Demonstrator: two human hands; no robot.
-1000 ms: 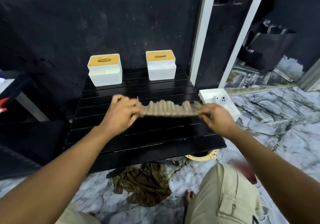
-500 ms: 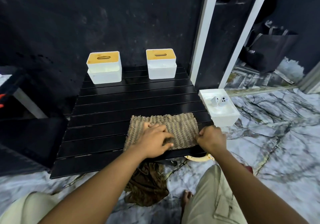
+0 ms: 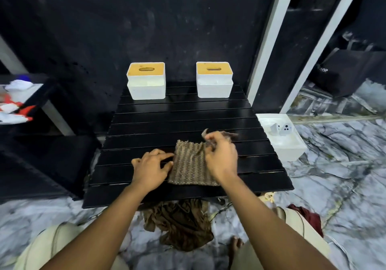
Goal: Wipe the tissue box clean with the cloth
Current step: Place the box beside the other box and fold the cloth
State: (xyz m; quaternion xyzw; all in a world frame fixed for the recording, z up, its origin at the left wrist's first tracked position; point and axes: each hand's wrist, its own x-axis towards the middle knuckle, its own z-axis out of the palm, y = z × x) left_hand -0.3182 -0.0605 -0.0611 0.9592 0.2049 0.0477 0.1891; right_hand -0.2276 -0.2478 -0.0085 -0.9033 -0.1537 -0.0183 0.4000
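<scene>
Since half a second ago: cloth (image 3: 189, 165) is folded narrower, right hand (image 3: 221, 157) has moved up to its far right corner, and left hand (image 3: 151, 165) has shifted to its left edge. Right grip is closed, pinching that corner, which is lifted off the black slatted counter (image 3: 181, 119). Left fingers are nearly straight, tips touching the cloth edge, holding nothing. Cloth lies near the counter's front edge. Left tissue box (image 3: 146, 81) and right tissue box (image 3: 214, 80), white with tan lids, stand apart at the counter's back, against a black wall (image 3: 146, 19). Below is a marble floor (image 3: 334, 175), with a brown rag (image 3: 181, 223) under the counter and a white tray (image 3: 286, 146) just right of it.
</scene>
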